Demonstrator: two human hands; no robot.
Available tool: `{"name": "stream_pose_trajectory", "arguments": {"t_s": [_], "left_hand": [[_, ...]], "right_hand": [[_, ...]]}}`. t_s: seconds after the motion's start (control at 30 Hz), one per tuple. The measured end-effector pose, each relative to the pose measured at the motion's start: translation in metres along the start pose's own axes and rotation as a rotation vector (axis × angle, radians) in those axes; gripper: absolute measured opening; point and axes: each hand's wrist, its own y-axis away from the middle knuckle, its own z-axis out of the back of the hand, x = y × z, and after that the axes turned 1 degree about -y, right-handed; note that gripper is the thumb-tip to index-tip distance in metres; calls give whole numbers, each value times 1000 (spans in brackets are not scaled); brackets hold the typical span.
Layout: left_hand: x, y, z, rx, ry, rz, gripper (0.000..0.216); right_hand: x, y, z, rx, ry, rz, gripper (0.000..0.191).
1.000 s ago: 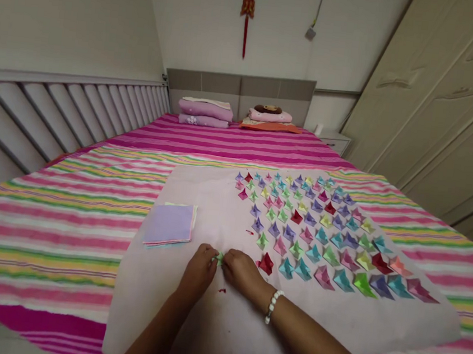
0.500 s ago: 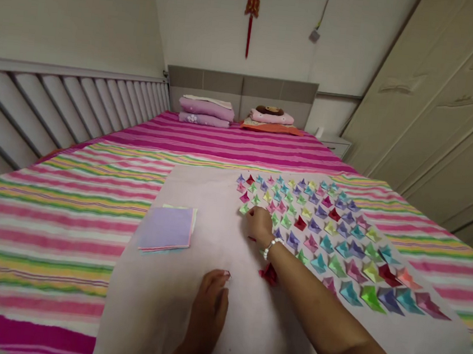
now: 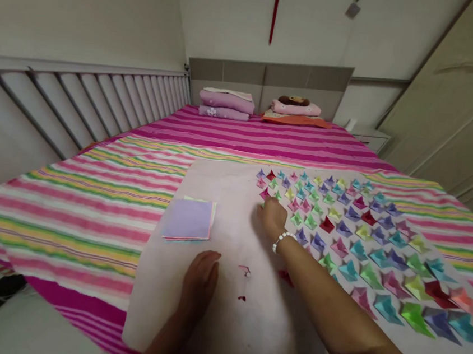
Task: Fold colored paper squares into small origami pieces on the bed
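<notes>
My right hand (image 3: 273, 217), with a white beaded bracelet (image 3: 284, 241) on the wrist, reaches to the left edge of rows of small folded paper pieces (image 3: 327, 224). Its fingers are closed and point away from me, so what they hold is hidden. My left hand (image 3: 200, 277) rests on the large pale sheet (image 3: 220, 333), fingers loosely bent, with nothing visible in it. Just right of it lie small red scraps (image 3: 241, 298). A dark red piece (image 3: 286, 278) is partly covered by my right forearm. Beyond my left hand is a stack of square coloured paper (image 3: 189, 220), lilac on top.
The sheet lies on a bed with a striped cover (image 3: 103, 197). White rails (image 3: 101, 101) run along the left side. Folded bedding (image 3: 227, 103) is piled by the grey headboard (image 3: 239, 73). A wardrobe (image 3: 453, 121) stands at the right.
The view has shifted, so the bed and sheet appear further right. My left hand has drawn left, uncovering the red scraps. My right hand stays by the left edge of the rows.
</notes>
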Motion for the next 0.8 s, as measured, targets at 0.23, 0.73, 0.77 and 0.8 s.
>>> {"name": "stream_pose_trajectory", "arguments": {"t_s": [0.23,0.73,0.77,0.8], "left_hand": [[58,-57,34,-11,-189,-56,31],[91,-56,28,198,-200,82,55],[90,-56,28,189,-191,90,55],[89,-56,28,181,-176,99,55]], "right_hand": [[29,61,-44,179,-340,455,23],[31,97,-83,209,-389,588,26],[32,98,-82,209,-362,592,27],[32,99,-82,209,-327,599,29]]}}
